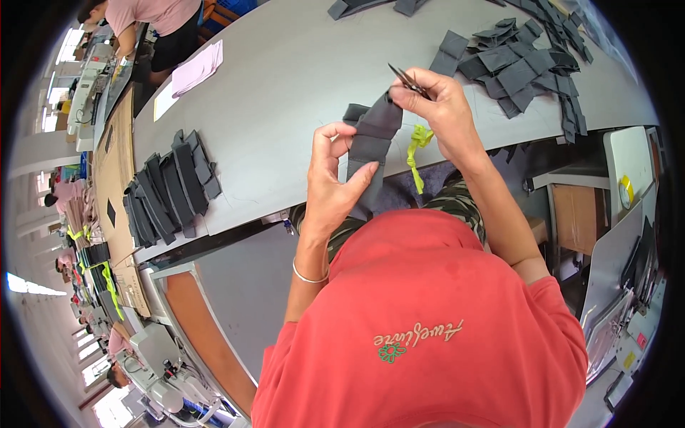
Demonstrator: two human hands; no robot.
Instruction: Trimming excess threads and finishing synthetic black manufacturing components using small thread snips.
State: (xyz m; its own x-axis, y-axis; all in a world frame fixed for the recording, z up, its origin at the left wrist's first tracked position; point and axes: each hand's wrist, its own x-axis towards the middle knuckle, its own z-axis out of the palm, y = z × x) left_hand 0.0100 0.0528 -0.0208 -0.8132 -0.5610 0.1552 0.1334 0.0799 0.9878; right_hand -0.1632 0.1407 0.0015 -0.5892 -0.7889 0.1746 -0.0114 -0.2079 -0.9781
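My left hand (334, 182) pinches a dark grey folded fabric piece (372, 139) between thumb and fingers, held up in front of my chest above the grey table (285, 78) edge. My right hand (439, 107) grips small dark thread snips (408, 80), their blades touching the top corner of the same fabric piece. A yellow-green cord (416, 146) hangs from the snips below my right hand. A thin bracelet circles my left wrist.
A stack of dark grey fabric pieces (171, 189) lies at the table's left. A loose pile of similar pieces (528, 64) lies at the right. Pink sheets (196, 68) sit further back. A person in pink (153, 21) stands beyond. Sewing machines (160, 357) and other workers line the left.
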